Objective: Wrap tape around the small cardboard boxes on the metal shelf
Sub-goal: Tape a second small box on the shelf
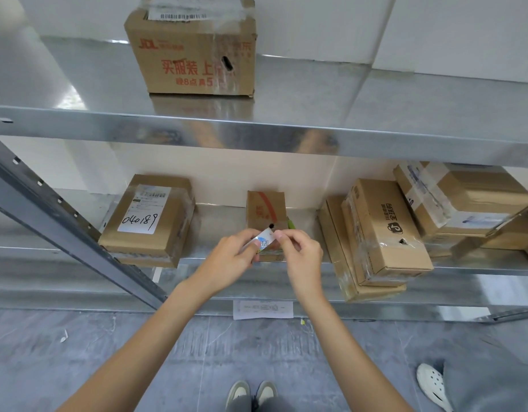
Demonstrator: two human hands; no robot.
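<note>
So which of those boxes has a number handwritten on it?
The box at the left end of the lower shelf: its white label reads 040189 in black marker. The others show only printing.

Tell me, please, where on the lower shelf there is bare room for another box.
Bare metal lies between the labelled box and the small box behind the hands, and narrowly between that box and the stacked boxes. The right end is crowded.

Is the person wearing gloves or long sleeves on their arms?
No gloves and no sleeves show. The left hand and right hand are bare, and both forearms are bare up to the picture's edge. No watch, ring or bracelet is visible.
</note>
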